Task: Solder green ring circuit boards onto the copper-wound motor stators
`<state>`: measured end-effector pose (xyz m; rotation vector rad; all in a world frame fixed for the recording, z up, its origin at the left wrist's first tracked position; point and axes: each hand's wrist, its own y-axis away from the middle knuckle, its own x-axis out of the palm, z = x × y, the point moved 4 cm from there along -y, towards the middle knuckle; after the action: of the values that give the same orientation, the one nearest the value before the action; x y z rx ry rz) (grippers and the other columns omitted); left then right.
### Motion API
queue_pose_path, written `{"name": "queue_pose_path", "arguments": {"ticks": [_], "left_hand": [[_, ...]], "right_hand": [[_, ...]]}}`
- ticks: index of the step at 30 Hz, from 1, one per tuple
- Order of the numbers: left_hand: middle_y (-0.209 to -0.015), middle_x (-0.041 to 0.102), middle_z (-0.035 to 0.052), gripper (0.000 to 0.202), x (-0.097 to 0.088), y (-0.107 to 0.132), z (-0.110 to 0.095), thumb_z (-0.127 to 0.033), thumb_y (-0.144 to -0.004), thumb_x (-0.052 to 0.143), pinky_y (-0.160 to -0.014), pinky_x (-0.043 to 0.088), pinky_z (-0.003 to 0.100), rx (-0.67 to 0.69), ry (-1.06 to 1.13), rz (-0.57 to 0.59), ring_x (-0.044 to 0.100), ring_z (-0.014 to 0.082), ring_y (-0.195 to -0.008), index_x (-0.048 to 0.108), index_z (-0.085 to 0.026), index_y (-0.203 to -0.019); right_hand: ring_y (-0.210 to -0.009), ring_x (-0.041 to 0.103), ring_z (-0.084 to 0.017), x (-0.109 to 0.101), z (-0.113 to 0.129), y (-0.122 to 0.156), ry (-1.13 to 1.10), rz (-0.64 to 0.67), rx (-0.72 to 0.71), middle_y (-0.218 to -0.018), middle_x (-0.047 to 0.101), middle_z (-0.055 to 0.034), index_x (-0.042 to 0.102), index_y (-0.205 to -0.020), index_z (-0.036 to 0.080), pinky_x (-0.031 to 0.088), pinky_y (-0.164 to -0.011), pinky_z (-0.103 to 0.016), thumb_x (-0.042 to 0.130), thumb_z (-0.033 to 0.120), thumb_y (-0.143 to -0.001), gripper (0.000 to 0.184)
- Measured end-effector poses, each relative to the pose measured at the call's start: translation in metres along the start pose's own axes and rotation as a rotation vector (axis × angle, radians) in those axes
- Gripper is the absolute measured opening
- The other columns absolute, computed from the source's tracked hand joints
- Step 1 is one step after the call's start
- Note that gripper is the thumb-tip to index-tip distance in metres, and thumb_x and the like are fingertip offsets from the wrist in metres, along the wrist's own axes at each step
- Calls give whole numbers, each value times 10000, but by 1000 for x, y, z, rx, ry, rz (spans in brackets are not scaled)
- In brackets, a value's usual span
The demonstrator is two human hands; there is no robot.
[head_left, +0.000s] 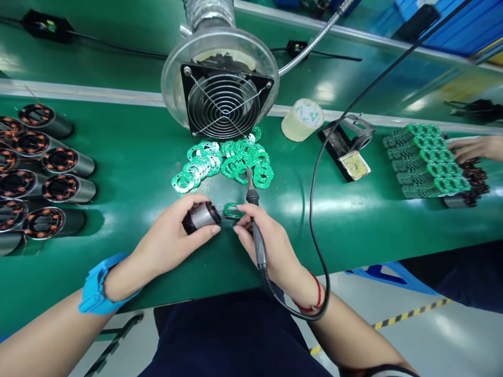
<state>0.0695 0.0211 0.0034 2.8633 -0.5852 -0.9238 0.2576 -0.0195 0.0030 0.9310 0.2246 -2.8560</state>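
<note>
My left hand [177,234] is wrapped round a motor stator [202,215], a metal cylinder lying on its side with its open end turned right. Just right of that end, a green ring-shaped circuit board [233,211] is pinched in the fingertips of my right hand [265,235]. The same hand also carries a soldering iron [257,238], its tip pointing away from me towards a pile of green ring boards [247,159]. Board and stator are close together; whether thin wires link them I cannot make out.
Several stators [63,188] stand at the left. A fan-fronted fume extractor [223,102] hangs over the boards. Behind are a tape roll [302,120] and a soldering iron stand [348,146]. At right, another person's hand [479,148] is by stacked green boards [428,159]. The iron's cable [312,209] loops across the bench.
</note>
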Motion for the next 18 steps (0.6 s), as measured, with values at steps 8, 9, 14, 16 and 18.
{"name": "queue_pose_path", "arguments": {"ticks": [8, 9, 14, 16, 18], "left_hand": [[-1117, 659, 42, 396, 11, 6, 2, -368, -835, 679, -864, 522, 396, 19, 296, 242, 628, 239, -1024, 525, -248, -1180], [-1146, 656, 50, 389, 11, 5, 2, -335, -839, 676, -890, 513, 414, 47, 236, 226, 620, 246, -1054, 523, -247, -1186], [-1195, 628, 98, 360, 6, -1, -2, -213, -834, 687, -1003, 408, 504, 253, -201, 105, 519, 299, -1189, 543, -211, -1164], [-1183, 616, 109, 372, 3, -2, -1, -211, -842, 687, -972, 407, 486, 281, -291, 114, 503, 302, -1167, 530, -189, -1179], [-1148, 612, 103, 324, -2, -2, 0, -202, -859, 664, -917, 411, 448, 298, -355, 138, 501, 292, -1108, 538, -179, -1157]], "right_hand": [[-834, 700, -147, 4, 12, -15, -353, -239, 39, -916, 652, 10, 477, -1198, 288, 575, -784, -293, 585, 179, -913, 323], [-806, 694, -145, 3, 12, -19, -381, -211, 38, -889, 651, 14, 468, -1199, 281, 576, -772, -292, 579, 188, -918, 316], [-690, 641, -134, 8, 16, -34, -226, 103, -45, -789, 622, 28, 511, -1200, 241, 551, -671, -265, 527, 186, -942, 265], [-738, 645, -164, 7, 19, -33, -25, 60, -142, -828, 646, 5, 518, -1234, 247, 553, -712, -311, 527, 186, -951, 290], [-828, 652, -218, 7, 25, -28, 172, -54, -278, -944, 684, -48, 488, -1299, 257, 553, -747, -374, 570, 216, -947, 364]]}}
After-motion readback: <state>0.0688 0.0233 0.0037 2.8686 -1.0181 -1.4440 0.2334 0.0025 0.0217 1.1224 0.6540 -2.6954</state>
